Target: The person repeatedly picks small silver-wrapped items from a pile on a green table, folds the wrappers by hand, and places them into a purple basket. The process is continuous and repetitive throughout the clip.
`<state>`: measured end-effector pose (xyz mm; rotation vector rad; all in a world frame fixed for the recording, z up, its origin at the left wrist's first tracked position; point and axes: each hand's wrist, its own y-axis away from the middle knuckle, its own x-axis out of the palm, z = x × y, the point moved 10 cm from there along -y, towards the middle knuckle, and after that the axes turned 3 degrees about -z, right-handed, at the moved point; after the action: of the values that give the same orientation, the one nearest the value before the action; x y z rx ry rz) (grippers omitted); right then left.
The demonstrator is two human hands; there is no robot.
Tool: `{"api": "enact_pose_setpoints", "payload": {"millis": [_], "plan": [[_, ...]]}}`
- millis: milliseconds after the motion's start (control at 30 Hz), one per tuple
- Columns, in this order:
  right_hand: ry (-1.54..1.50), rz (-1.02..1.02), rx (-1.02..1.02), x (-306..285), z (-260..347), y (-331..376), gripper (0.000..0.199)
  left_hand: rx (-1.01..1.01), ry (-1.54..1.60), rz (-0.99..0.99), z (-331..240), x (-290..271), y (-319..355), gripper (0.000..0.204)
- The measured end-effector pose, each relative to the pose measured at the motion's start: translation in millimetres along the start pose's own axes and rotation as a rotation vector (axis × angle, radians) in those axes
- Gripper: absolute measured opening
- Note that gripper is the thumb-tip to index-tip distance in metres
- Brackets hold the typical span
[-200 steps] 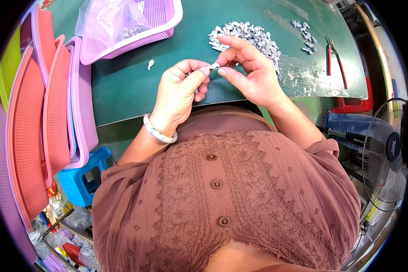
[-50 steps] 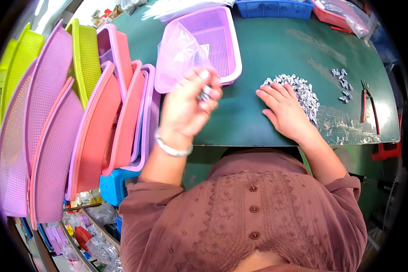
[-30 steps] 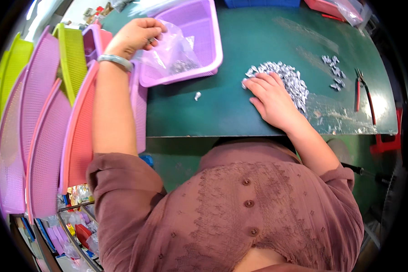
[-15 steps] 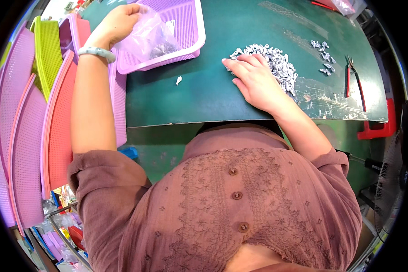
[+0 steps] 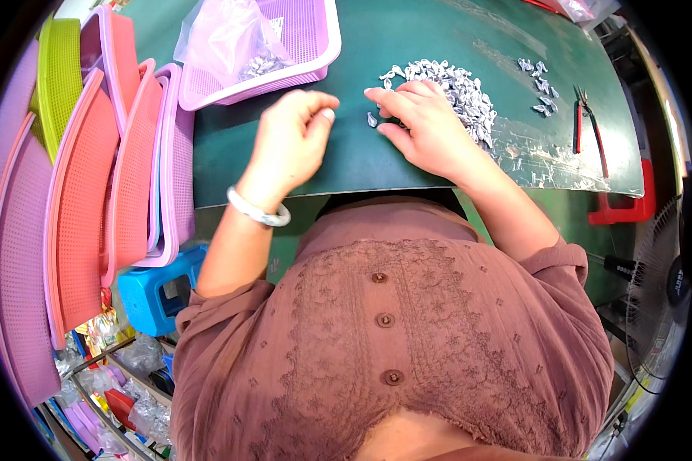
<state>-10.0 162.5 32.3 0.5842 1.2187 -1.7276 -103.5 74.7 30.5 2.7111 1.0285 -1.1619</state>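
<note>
On the green table lies a pile of small grey, leaf-shaped pieces point(image 5: 457, 92). My right hand point(image 5: 430, 134) rests at the pile's near left edge, fingers stretched and thumb apart. A single grey piece point(image 5: 371, 120) lies just left of its fingertips. My left hand point(image 5: 292, 142), with a pale bangle point(image 5: 257, 207) at the wrist, is over the table left of the pile. Its fingers are curled, thumb tip close to the index; whatever they hold, if anything, is hidden. Beyond it, a clear plastic bag point(image 5: 227, 42) with similar pieces sits in a purple basket point(image 5: 323, 58).
Pliers with red handles point(image 5: 590, 127) lie at the table's right, near a small group of grey pieces point(image 5: 544, 88). Stacked coloured baskets point(image 5: 84, 192) stand at my left above a blue stool point(image 5: 150, 296). A red stool point(image 5: 630, 203) and a fan point(image 5: 657, 284) stand at the right.
My left hand has let go of the plastic bag and come back toward me, nearer the right hand. A single grey piece now lies apart by my right fingertips. The view has shifted slightly.
</note>
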Motion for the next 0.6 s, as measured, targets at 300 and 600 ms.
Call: {"api": "enact_pose_setpoints", "payload": {"millis": [300, 600], "plan": [[0.171, -0.036, 0.027, 18.2, 5.1, -6.3, 0.039, -0.101, 0.08, 0.135, 18.6, 38.9, 19.6, 0.018], [0.125, -0.097, -0.016, 13.9, 13.3, -9.5, 0.035, -0.165, 0.198, 0.046, 34.6, 36.8, 21.6, 0.018]]}}
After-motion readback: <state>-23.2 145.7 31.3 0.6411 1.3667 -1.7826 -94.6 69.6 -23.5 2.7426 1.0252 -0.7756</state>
